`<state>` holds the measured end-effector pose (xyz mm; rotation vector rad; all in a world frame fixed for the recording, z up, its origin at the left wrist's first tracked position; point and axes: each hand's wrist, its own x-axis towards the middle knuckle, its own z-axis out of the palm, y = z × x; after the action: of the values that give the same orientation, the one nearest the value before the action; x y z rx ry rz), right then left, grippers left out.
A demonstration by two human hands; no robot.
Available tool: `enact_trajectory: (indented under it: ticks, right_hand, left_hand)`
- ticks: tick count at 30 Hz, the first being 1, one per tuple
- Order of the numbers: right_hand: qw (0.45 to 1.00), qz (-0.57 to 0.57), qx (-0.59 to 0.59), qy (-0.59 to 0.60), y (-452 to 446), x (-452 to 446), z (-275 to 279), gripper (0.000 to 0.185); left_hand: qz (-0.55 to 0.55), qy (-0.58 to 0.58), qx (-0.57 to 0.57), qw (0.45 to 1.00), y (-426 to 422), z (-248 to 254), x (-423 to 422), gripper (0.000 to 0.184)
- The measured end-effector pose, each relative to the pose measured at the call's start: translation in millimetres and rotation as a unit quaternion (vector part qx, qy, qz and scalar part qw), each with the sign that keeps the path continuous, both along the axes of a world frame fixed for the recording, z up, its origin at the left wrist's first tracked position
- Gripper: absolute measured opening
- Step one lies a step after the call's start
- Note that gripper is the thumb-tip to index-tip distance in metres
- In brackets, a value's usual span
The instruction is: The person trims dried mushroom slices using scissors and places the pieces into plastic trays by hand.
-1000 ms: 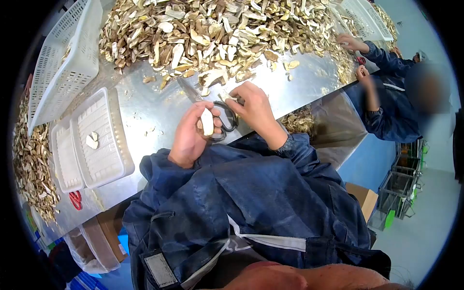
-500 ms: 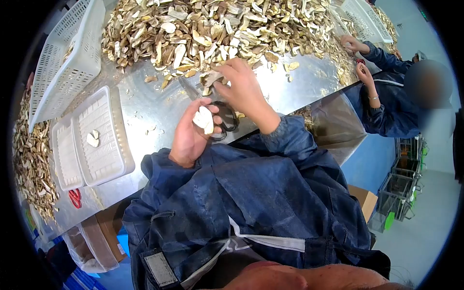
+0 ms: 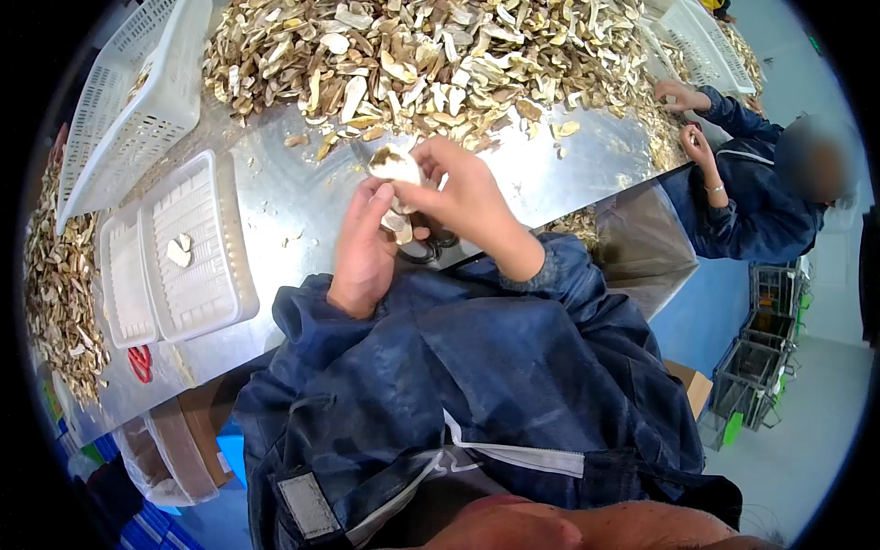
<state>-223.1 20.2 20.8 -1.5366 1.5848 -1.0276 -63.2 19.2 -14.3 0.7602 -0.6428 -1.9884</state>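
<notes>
- Head view: right hand pinches a pale slice over the bench, nearer than the pile.
- Left hand cups further pieces, probably keeping them ready.
- Black handles sit beside the hands, presumably for quick access.

A co-worker, a cardboard box and wire crates show at right.

Metal table, glare on top. Right: pale floor, pale wall, stacked wire crates with green parts. Cardboard box near right, beside blue surface.
</notes>
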Motion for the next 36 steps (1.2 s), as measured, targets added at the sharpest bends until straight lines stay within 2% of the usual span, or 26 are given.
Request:
enact_trajectory:
  ticks: [1,2,5,6,9,10,14,17,21,27,30,33,35,36]
  right_hand:
    - [1.0,-0.009,0.014,0.014,4,6,1,0.042]
    - [0.998,0.008,-0.02,0.063,7,7,-7,0.046]
    - [0.99,0.076,-0.107,0.044,12,6,-3,0.048]
    - [0.989,0.08,-0.121,0.026,15,4,2,0.044]
    - [0.984,0.031,-0.15,0.088,21,-15,1,0.043]
    - [0.99,0.031,-0.067,0.118,28,-18,7,0.04]
    - [0.955,0.13,-0.099,0.247,42,-8,-11,0.039]
    - [0.94,0.124,-0.104,0.299,39,6,-20,0.039]
    - [0.93,0.132,-0.021,0.343,29,9,-22,0.04]
    - [0.93,0.126,0.024,0.343,23,11,-15,0.045]
    - [0.941,0.11,-0.009,0.319,19,4,-22,0.051]
    - [0.975,0.131,0.02,0.176,13,-5,-15,0.057]
    - [0.975,0.099,0.125,0.154,10,-4,-1,0.058]
    - [0.983,0.109,0.12,0.091,10,-11,-14,0.057]
  left_hand:
    - [-0.006,0.009,-0.004,1.0,0,0,0,0.035]
    - [-0.007,-0.002,-0.014,1.0,0,2,1,0.035]
    - [0.009,-0.001,0.039,0.999,0,7,6,0.036]
    - [0.031,-0.002,0.045,0.998,-2,-5,11,0.035]
    - [0.067,-0.036,0.062,0.995,-7,-12,33,0.033]
    - [0.079,-0.025,0.046,0.996,-10,-13,40,0.031]
    - [0.093,-0.054,0.032,0.994,-13,-14,61,0.029]
    - [0.101,-0.092,0.006,0.991,-12,-3,64,0.028]
    - [0.096,-0.136,-0.02,0.986,-11,7,62,0.024]
    - [0.097,-0.171,-0.048,0.979,-11,2,75,0.017]
    - [0.102,-0.185,-0.048,0.976,-11,-4,81,0.013]
    - [0.111,-0.186,-0.041,0.976,-10,4,87,0.012]
    - [0.122,-0.195,-0.044,0.972,-11,1,91,0.014]
    - [0.128,-0.194,-0.04,0.972,-11,0,93,0.015]
